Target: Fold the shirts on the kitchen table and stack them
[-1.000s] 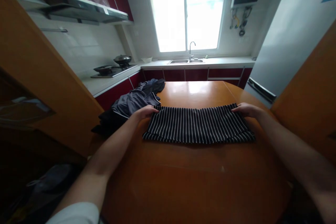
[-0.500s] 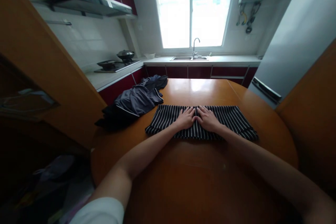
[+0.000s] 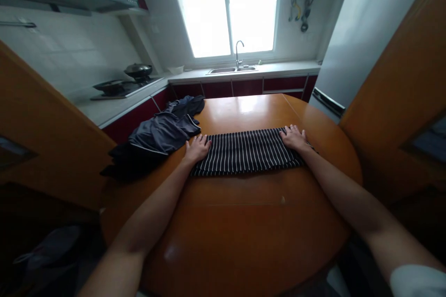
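Observation:
A black cloth with white stripes (image 3: 244,152) lies folded into a long flat rectangle on the wooden table (image 3: 240,222). At its left end, my left hand (image 3: 197,149) rests with the fingers spread over the edge. My right hand (image 3: 293,138) lies on the far right corner, fingers also apart, covering part of that end. Neither hand grips anything. Left of the striped cloth sits a heap of dark grey and black clothing (image 3: 160,132) with white piping, close to my left hand but apart from it.
Beyond the table runs a counter (image 3: 278,67) with a sink (image 3: 223,70) and faucet (image 3: 239,53). Pans stand on the stove (image 3: 121,88) at the left, one a lidded wok (image 3: 138,71). A fridge (image 3: 344,41) and a wooden panel (image 3: 393,102) flank the right side.
My hands have slid apart from the cloth's middle, the left to its left end and the right to its right end. The camera view has turned slightly rightward.

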A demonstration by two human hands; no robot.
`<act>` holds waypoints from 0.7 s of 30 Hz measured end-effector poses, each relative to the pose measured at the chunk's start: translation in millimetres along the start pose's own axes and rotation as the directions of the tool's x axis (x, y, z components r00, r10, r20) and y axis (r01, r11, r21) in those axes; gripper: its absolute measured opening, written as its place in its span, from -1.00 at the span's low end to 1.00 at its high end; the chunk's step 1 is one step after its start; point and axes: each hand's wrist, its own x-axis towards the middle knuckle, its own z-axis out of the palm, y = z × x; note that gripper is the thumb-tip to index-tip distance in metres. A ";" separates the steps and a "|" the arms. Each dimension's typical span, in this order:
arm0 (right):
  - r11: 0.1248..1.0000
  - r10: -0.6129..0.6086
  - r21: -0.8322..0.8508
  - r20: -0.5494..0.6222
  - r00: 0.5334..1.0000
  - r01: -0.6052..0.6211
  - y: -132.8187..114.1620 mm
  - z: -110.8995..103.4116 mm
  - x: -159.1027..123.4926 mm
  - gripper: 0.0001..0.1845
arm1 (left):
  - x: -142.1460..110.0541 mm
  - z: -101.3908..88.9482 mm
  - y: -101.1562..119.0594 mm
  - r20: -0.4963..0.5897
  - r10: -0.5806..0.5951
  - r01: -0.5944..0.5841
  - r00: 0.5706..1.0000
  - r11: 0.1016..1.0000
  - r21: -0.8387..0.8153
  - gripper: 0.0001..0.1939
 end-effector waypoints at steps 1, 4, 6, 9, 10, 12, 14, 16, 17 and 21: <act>1.000 0.013 0.014 -0.027 1.000 -0.013 0.1 -4.8 -1.6 -0.29 | -2.1 -2.7 6.9 -0.041 0.010 -0.009 0.999 1.000 0.018 -0.33; 0.999 -0.027 0.031 -0.112 0.993 0.031 -13.1 -17.3 -13.7 -0.31 | -17.5 -7.7 45.6 -0.155 0.184 -0.181 0.971 0.983 0.034 -0.38; 0.991 -0.125 0.030 -0.144 0.982 0.131 -32.8 -19.8 -28.5 -0.34 | -33.5 -5.3 78.6 -0.161 0.373 -0.380 0.914 0.925 -0.012 -0.39; 0.938 -0.340 0.022 -0.125 0.932 0.345 -68.6 -8.5 -57.1 -0.41 | -58.3 7.4 119.3 -0.121 0.570 -0.580 0.813 0.811 -0.074 -0.37; 0.899 -0.433 0.028 -0.096 0.896 0.437 -79.1 -1.4 -66.5 -0.41 | -65.0 12.6 127.8 -0.094 0.604 -0.611 0.791 0.788 -0.078 -0.36; 0.848 -0.529 0.043 -0.007 0.849 0.529 -94.3 14.0 -81.9 -0.39 | -74.5 22.0 136.9 -0.039 0.638 -0.639 0.769 0.766 -0.068 -0.36; 0.833 -0.553 0.055 0.067 0.831 0.550 -101.1 26.6 -90.4 -0.37 | -78.6 28.0 138.0 0.004 0.645 -0.644 0.765 0.764 -0.050 -0.36; 0.838 -0.545 0.061 0.106 0.832 0.542 -101.4 33.3 -91.8 -0.37 | -78.9 30.4 135.9 0.021 0.639 -0.638 0.769 0.769 -0.037 -0.36; 0.843 -0.538 0.062 0.114 0.835 0.534 -100.1 34.6 -90.3 -0.36 | -78.4 30.7 134.9 0.025 0.636 -0.635 0.771 0.771 -0.035 -0.36; 0.886 -0.464 0.039 0.134 0.876 0.463 -89.8 31.0 -74.3 -0.30 | -76.5 30.4 133.6 0.021 0.633 -0.633 0.774 0.774 -0.036 -0.33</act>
